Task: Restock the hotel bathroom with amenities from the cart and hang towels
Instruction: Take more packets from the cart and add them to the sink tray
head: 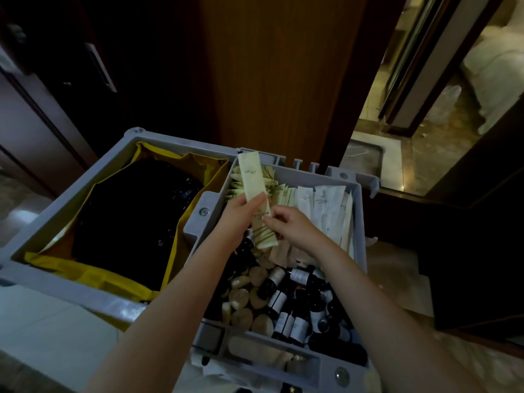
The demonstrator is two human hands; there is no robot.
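A grey housekeeping cart [312, 168] stands in front of me. My left hand [242, 212] holds a long cream amenity packet [253, 180] upright over the cart's right-hand tray. My right hand [292, 222] pinches a second cream packet [265, 236] by its upper edge, just below the first one. Under both hands the tray holds rows of cream and white packets [326, 211], small dark bottles [297, 302] with white labels, and round tan soaps [243, 300].
The cart's left side holds a yellow-lined bin with a black bag [133, 219]. A wooden door [278, 75] rises behind the cart. At right a doorway opens onto a tiled floor [419, 154] with white linen [499, 80] heaped on it.
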